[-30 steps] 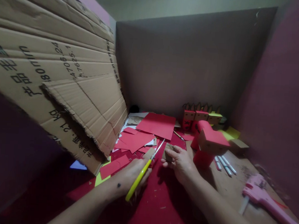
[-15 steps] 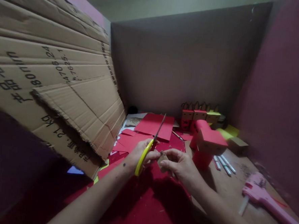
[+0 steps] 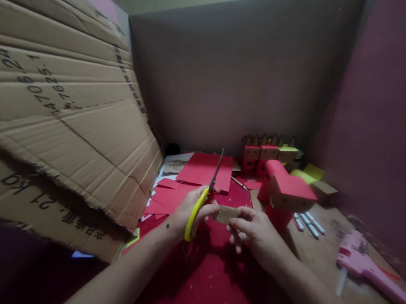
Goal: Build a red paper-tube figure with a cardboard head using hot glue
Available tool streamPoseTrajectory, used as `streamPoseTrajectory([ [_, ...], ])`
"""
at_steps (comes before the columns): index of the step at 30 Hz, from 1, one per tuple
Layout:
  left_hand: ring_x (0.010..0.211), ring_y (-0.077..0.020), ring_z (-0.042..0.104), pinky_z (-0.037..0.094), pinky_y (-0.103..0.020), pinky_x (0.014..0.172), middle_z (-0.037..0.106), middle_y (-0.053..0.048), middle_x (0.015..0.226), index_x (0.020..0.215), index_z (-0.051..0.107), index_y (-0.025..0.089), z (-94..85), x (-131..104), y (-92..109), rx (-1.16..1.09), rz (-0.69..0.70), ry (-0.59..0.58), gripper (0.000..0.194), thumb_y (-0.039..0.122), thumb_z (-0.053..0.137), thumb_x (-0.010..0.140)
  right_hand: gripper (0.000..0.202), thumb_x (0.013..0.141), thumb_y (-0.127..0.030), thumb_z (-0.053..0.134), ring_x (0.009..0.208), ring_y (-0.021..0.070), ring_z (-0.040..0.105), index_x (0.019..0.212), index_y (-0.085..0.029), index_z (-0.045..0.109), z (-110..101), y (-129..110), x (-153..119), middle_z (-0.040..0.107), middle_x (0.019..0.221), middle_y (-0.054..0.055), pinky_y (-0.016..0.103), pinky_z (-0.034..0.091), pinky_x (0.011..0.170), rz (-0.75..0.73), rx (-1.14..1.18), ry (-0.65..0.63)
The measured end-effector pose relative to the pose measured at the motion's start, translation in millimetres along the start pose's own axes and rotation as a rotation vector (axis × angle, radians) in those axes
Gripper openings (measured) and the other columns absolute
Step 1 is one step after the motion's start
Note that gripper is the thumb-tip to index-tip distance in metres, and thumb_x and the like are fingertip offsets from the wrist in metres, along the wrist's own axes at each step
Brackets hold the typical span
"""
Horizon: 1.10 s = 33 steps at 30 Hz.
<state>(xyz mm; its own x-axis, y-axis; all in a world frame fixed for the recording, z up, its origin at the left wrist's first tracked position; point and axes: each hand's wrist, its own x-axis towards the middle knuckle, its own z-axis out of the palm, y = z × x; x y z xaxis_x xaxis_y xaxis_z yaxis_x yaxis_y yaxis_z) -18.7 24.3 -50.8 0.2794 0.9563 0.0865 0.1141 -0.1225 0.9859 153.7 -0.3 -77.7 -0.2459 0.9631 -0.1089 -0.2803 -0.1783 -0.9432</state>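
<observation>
Yellow-handled scissors [image 3: 196,216] hang on my left hand [image 3: 194,211], their blades pointing away from me. The fingertips of that hand also touch the left end of a small brown cardboard piece [image 3: 225,214]. My right hand [image 3: 249,228] pinches the piece's right end between thumb and finger. The piece is held above the red table surface [image 3: 195,280]. Beyond the hands lie red paper sheets [image 3: 207,168].
Large cardboard [image 3: 71,116] leans at the left. At the right stand a red paper figure [image 3: 286,194], smaller figures [image 3: 261,155], a yellow roll [image 3: 308,177], markers [image 3: 308,224] and a pink glue gun [image 3: 358,260]. A craft knife [image 3: 238,183] lies behind my hands.
The cardboard piece has turned to show its broad face, stretched between both hands. My right hand has shifted slightly right, and the camera view has moved a little.
</observation>
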Motion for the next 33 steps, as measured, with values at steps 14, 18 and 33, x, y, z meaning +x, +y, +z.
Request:
streamPoseTrajectory([
  [14,0.042,-0.0092,0.052,0.040,-0.021,0.038,0.055,0.004,0.070,0.115,0.047,0.016,-3.5,-5,-20,-0.246,-0.090,-0.031,0.053,0.031,0.070,0.070,0.023,0.065,-0.026,0.073,0.046,0.0117,0.059,0.081,-0.012,0.064,-4,9,4,0.064,0.063,0.004,0.019,0.045,0.037,0.011,0.126,-0.015],
  [18,0.045,-0.0080,0.051,0.042,-0.021,0.043,0.055,0.003,0.073,0.112,0.049,0.016,-2.4,-7,-20,-0.239,-0.067,-0.008,0.051,0.031,0.072,0.069,0.038,0.064,-0.028,0.074,0.047,0.0131,0.059,0.097,-0.013,0.061,-4,9,3,0.066,0.064,0.004,0.022,0.046,0.040,0.023,0.112,-0.048],
  [33,0.088,-0.0389,0.065,0.044,-0.041,0.069,0.067,-0.025,0.091,0.106,0.056,0.010,-61.5,-6,-8,1.234,-0.299,0.301,0.036,0.037,0.045,0.084,0.024,0.058,-0.020,0.072,0.044,0.0092,0.051,0.078,-0.017,0.060,-13,11,11,0.058,0.053,-0.002,0.020,0.035,0.042,-0.012,0.128,0.187],
])
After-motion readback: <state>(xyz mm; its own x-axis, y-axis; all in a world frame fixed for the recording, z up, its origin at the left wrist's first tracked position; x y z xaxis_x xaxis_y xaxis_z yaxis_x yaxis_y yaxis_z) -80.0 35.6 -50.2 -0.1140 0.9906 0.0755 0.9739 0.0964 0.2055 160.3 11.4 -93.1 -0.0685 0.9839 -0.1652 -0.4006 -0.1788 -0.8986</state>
